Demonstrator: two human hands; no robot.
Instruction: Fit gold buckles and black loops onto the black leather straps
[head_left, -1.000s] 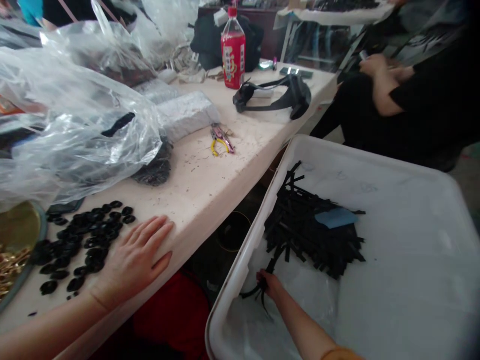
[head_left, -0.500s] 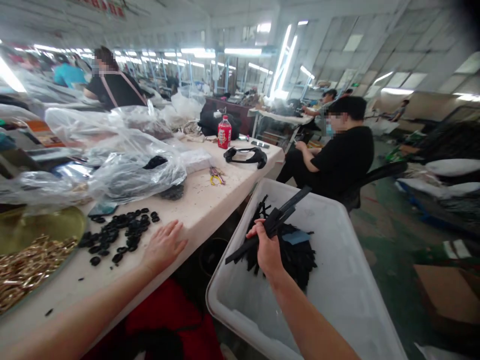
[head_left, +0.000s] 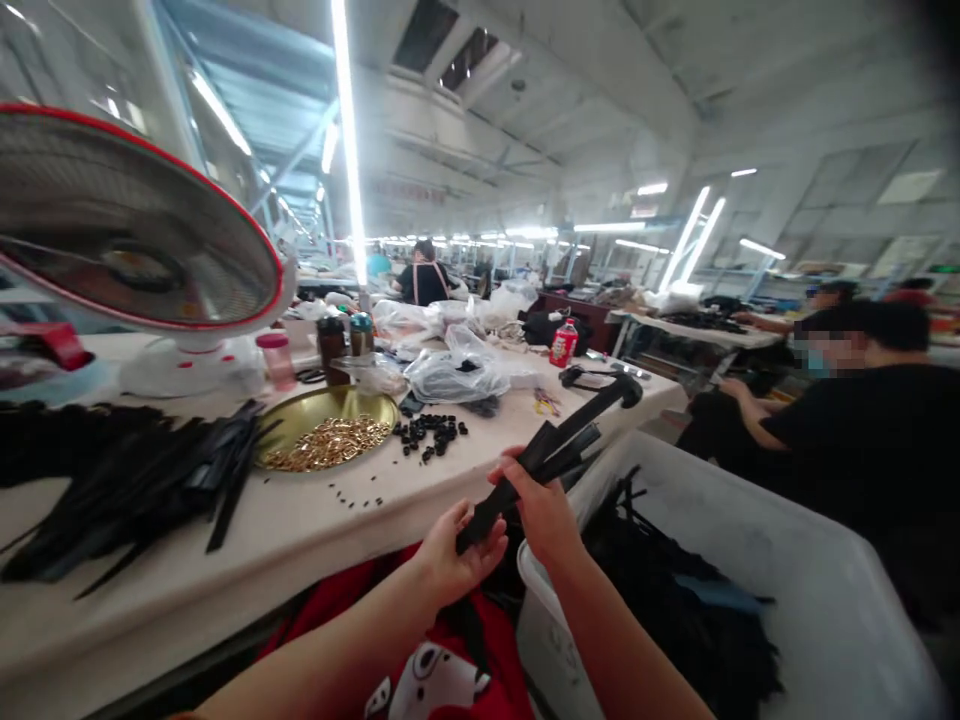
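Note:
A bundle of flat black strips (head_left: 566, 440) slants up to the right above the front edge of the table. My right hand (head_left: 544, 505) is wrapped round its middle. At the lower end, my left hand (head_left: 459, 555) has its thumb and fingers round the strip ends. Below and right of my hands is a white plastic bin (head_left: 832, 545), with more black strips (head_left: 682, 600) and a bluish piece inside. A wide pile of similar black strips (head_left: 142, 480) lies on the table at the left.
On the table (head_left: 300, 540) are a gold basin (head_left: 281, 415) of small gold metal pieces, black rings (head_left: 431, 435), clear plastic bags (head_left: 459, 372), yellow-handled pliers (head_left: 546, 402) and a red bottle (head_left: 563, 343). A fan (head_left: 142, 240) stands at left. A person (head_left: 847, 450) sits beyond the bin.
The view has swung left. My right hand has lifted the strips out of the bin towards the table edge. My left hand has left the tabletop and taken their lower end.

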